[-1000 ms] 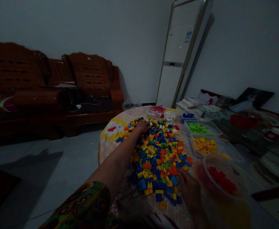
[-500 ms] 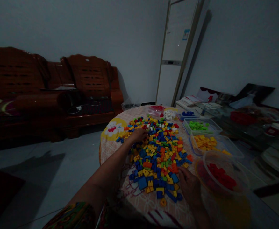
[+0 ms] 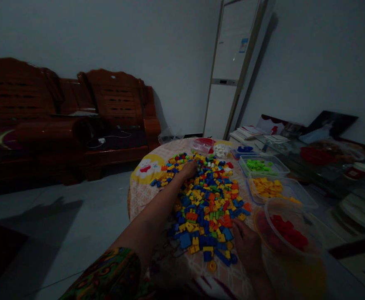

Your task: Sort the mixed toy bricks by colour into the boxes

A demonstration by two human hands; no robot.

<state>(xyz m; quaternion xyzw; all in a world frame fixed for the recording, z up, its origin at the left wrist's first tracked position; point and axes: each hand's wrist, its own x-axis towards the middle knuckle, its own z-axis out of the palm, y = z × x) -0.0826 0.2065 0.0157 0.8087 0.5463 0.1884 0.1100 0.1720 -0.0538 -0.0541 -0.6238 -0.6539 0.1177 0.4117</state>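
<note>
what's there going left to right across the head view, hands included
Wooden bench → left hand → white blocks → right hand → red blocks → red-and-white cup

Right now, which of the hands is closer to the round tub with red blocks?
The right. The right hand is just left of the round tub; the left hand is farther away, at the block pile's far part.

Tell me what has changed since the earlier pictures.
The left hand drew back toward the person, then reached forward again over the blocks; whether it took or let go of any cannot be told. The right hand stayed by the blocks' near right edge, and the tubs stayed put.
</note>
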